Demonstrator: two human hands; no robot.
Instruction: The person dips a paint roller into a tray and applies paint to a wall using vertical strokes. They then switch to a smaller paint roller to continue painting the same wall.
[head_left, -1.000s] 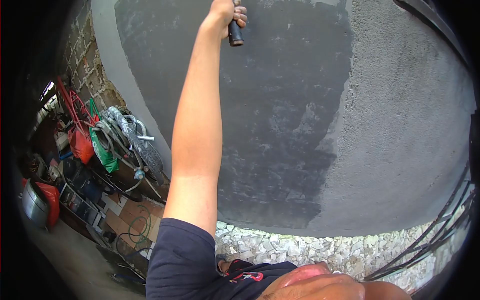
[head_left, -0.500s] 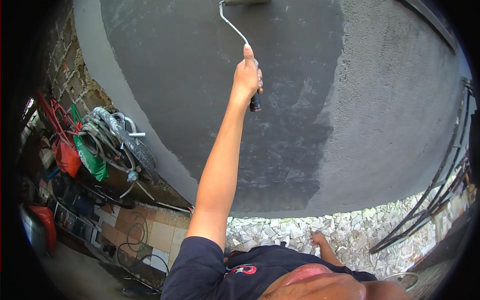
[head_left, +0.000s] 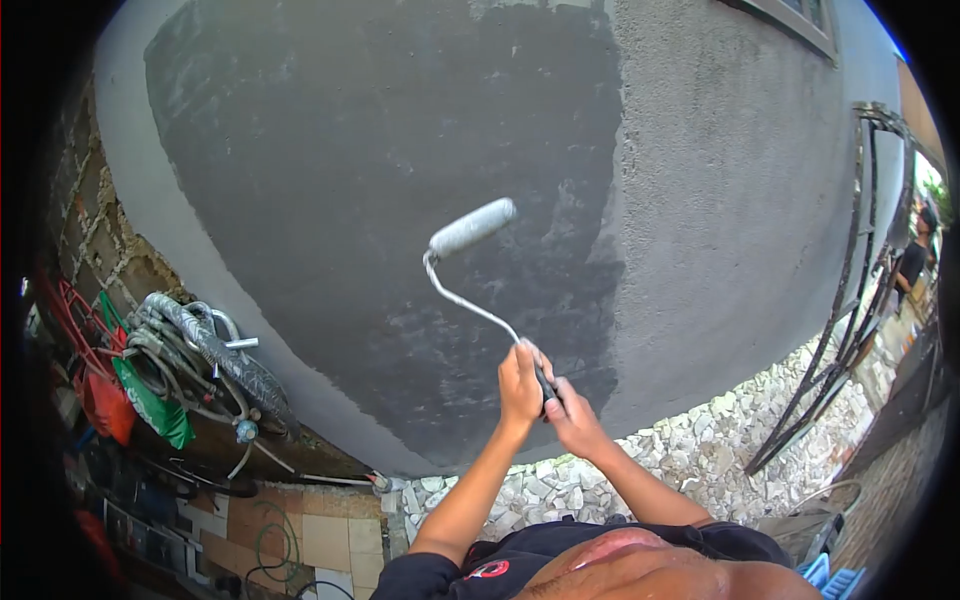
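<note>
A paint roller (head_left: 472, 227) with a pale, wet-looking sleeve stands tilted in front of the wall, its bent wire frame running down to a black handle. My left hand (head_left: 520, 384) is closed around the upper part of the handle, near the wire. Lower down, my right hand (head_left: 579, 418) grips the handle's end, close beside the left. Behind the roller, a dark grey coated patch (head_left: 400, 130) covers much of the wall, with lighter, rough grey wall (head_left: 710, 190) to its right.
Coiled hoses (head_left: 215, 350) and red and green bags (head_left: 155, 405) hang at the left. Broken pale stones (head_left: 700, 440) cover the ground along the wall, beside floor tiles (head_left: 300, 530). Black metal bars (head_left: 835, 320) lean at the right; a person (head_left: 912, 260) is beyond them.
The roller has come down from high on the wall toward my body. My right hand has risen from my side and taken hold of the handle alongside my left.
</note>
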